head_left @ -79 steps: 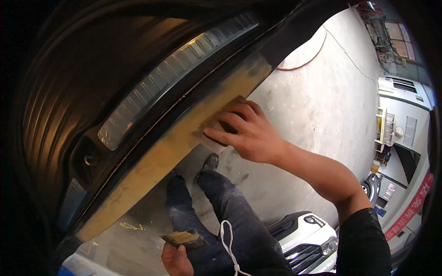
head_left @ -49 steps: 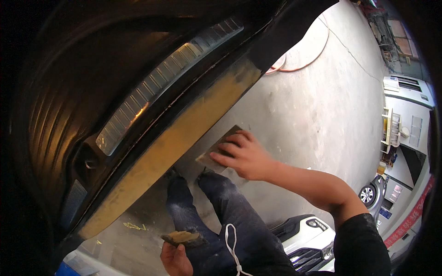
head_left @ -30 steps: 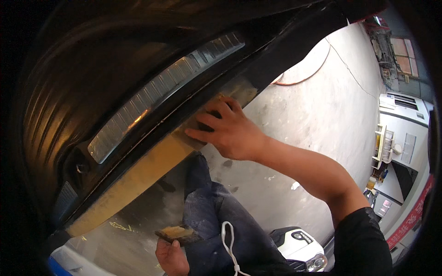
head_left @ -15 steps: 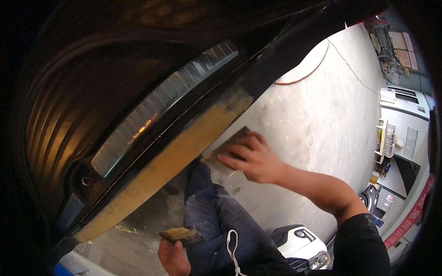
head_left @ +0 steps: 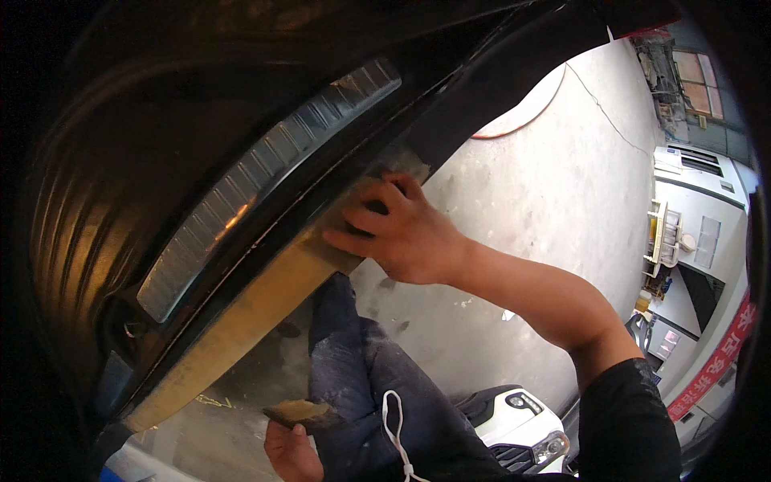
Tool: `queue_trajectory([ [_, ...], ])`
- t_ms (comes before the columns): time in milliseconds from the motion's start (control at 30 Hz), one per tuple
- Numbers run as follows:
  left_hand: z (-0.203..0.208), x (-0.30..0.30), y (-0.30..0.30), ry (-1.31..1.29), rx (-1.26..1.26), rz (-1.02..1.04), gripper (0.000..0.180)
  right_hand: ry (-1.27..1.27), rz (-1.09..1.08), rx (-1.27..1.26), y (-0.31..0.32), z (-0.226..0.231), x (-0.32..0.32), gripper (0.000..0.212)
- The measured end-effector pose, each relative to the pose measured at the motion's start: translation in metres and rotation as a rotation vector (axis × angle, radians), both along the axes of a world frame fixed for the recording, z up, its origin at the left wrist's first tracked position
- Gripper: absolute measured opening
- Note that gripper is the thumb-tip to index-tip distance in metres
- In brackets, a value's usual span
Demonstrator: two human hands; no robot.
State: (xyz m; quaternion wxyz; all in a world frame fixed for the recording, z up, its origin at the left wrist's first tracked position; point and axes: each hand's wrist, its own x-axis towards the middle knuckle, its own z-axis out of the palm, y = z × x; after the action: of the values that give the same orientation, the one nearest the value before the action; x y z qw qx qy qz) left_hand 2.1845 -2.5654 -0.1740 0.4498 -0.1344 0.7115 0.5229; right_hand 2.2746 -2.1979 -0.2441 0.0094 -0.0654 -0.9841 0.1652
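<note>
A long curved dark car edge runs diagonally, with a tan, filler-like strip point(head_left: 241, 321) along its face. My right hand point(head_left: 409, 233) is against the upper part of that strip, its fingers curled over a thin dark sanding pad. Most of the pad is hidden under the fingers. Low in the picture, my left hand point(head_left: 291, 451) pinches a dark, flat piece with a dusty tan face point(head_left: 299, 410), apart from the car. That piece looks like a sanding sheet or pad, but I cannot tell which.
A ribbed metal trim plate point(head_left: 265, 189) lies along the dark car interior. My dusty trousered legs point(head_left: 353, 369) are below the edge. A white car front point(head_left: 522, 426) stands at the lower right, on the grey floor point(head_left: 546, 209). Shelving point(head_left: 662, 237) and a red banner point(head_left: 715, 369) line the right side.
My right hand has moved up and left with the dark pad, from beside the car edge onto the tan strip. My left hand keeps its piece and has shifted slightly left.
</note>
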Motion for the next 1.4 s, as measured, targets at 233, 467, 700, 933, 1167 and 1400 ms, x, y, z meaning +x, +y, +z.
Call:
queue_trajectory([
  [233,0.013,-0.003,0.021,0.012,0.016,-0.027,0.052,-0.042,0.065,-0.031,-0.027,-0.008,0.042,0.072],
  [467,0.01,-0.001,0.018,0.014,0.131,-0.03,0.052,-0.02,-0.011,-0.008,-0.001,0.009,0.067,0.064],
  [700,0.025,0.003,0.059,0.082,0.225,-0.083,0.054,-0.006,-0.026,0.113,0.036,0.01,0.024,0.068],
  [933,0.009,-0.003,0.04,0.002,0.101,-0.031,0.056,-0.032,-0.017,0.078,0.034,0.002,0.017,0.065],
  [1167,0.005,-0.009,0.044,-0.07,0.129,-0.036,0.059,-0.082,0.054,0.042,0.014,-0.01,0.067,0.062],
  [1400,0.0,-0.009,0.042,-0.059,0.101,-0.028,0.059,-0.003,-0.075,-0.011,0.04,0.018,0.082,0.067],
])
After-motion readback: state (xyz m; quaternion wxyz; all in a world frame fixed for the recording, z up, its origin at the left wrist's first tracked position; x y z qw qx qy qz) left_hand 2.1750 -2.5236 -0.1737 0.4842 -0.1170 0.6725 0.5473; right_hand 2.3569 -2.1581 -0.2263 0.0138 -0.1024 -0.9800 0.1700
